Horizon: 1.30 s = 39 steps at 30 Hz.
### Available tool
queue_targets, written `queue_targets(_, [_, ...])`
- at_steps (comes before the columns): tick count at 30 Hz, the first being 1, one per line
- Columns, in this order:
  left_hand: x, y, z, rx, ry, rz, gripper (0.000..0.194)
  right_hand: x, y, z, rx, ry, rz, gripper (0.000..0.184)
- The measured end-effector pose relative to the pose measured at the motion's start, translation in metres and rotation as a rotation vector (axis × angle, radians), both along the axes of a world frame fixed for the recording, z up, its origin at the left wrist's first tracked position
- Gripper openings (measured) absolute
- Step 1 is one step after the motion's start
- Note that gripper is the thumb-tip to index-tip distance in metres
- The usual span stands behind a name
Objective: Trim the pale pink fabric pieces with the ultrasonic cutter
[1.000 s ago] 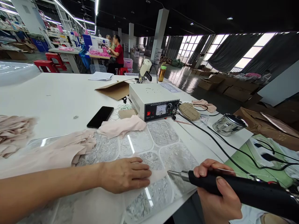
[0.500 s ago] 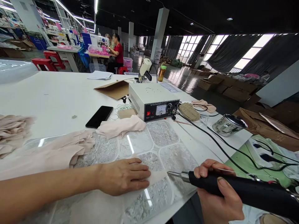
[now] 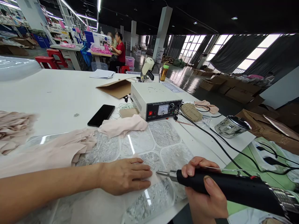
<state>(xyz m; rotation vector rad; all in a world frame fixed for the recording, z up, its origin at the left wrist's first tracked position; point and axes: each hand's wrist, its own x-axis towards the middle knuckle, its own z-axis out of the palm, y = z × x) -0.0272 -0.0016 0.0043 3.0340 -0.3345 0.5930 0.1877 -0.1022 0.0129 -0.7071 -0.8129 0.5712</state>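
My left hand point(image 3: 127, 176) lies flat, palm down, with its fingers stretched out over a thin pale pink cloth point(image 3: 154, 179). Beneath the cloth is a clear-covered, grey marble-patterned mat point(image 3: 144, 199). My right hand point(image 3: 206, 203) is wrapped round the black body of a handheld ultrasonic welding tool point(image 3: 238, 188). Its pointed metal tip is at the cloth's right end, just right of my left fingertips; whether it touches, I cannot tell. A pile of pink cloth pieces point(image 3: 58, 147) lies beyond my left forearm, and a folded pink cloth point(image 3: 123, 125) lies farther forward.
A white control box point(image 3: 154, 93) stands ahead, its black cable point(image 3: 210, 133) running along the right. Around it are a phone point(image 3: 101, 115), cardboard point(image 3: 116, 88), a bottle point(image 3: 164, 73) and a lidded metal pot point(image 3: 231, 127). Co-workers point(image 3: 120, 51) sit at sewing machines behind.
My right hand has moved left with the welding tool, bringing its tip closer to my left fingertips. My left hand stays flat on the cloth. The view has shifted slightly.
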Motion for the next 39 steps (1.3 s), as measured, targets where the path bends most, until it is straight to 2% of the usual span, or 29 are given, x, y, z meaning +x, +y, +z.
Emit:
queue_targets(11, [-0.002, 0.001, -0.003, 0.007, -0.003, 0.003, 0.035, -0.001, -0.001, -0.002, -0.018, 0.003, 0.005, 0.014])
queue_targets(23, [-0.002, 0.0, -0.003, 0.005, 0.003, 0.012, 0.034, 0.012, -0.019, 0.005, -0.054, 0.02, -0.061, 0.015])
queue_targets(39, [-0.001, 0.0, -0.001, -0.019, -0.002, 0.009, 0.031, 0.02, -0.022, 0.006, -0.081, 0.046, -0.164, 0.014])
